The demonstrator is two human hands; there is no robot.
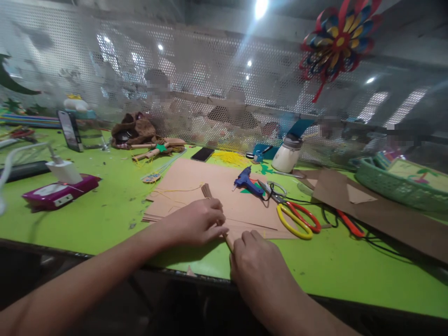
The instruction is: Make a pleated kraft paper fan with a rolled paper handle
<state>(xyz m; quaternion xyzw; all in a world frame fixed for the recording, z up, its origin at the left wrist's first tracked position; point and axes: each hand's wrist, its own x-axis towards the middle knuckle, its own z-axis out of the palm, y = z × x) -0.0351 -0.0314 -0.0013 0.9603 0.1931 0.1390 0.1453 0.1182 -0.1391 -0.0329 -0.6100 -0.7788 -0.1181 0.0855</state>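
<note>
Where both hands meet near the front edge of the green table [105, 224], a narrow roll of brown paper [229, 242] slants, its long axis running from the right hand [259, 261] away and leftward. The far end, flared and creased, points toward the back of the table and lies over the stacked brown sheets [185, 179]; the near end is hidden under the right hand. The left hand [203, 220] lies across the roll's middle, fingers bent around it, while the right hand's fingers are curled over the near part. Right of the far end, a blue glue gun [249, 183] rests on the sheets, just beside scissors [296, 218] with one yellow and one red handle. Behind the sheets are a dark phone [202, 154], yellow shreds [229, 158] and a white jar [285, 157]. Well to the left sits a purple power strip [61, 192]; far right, a green basket [392, 186].
</note>
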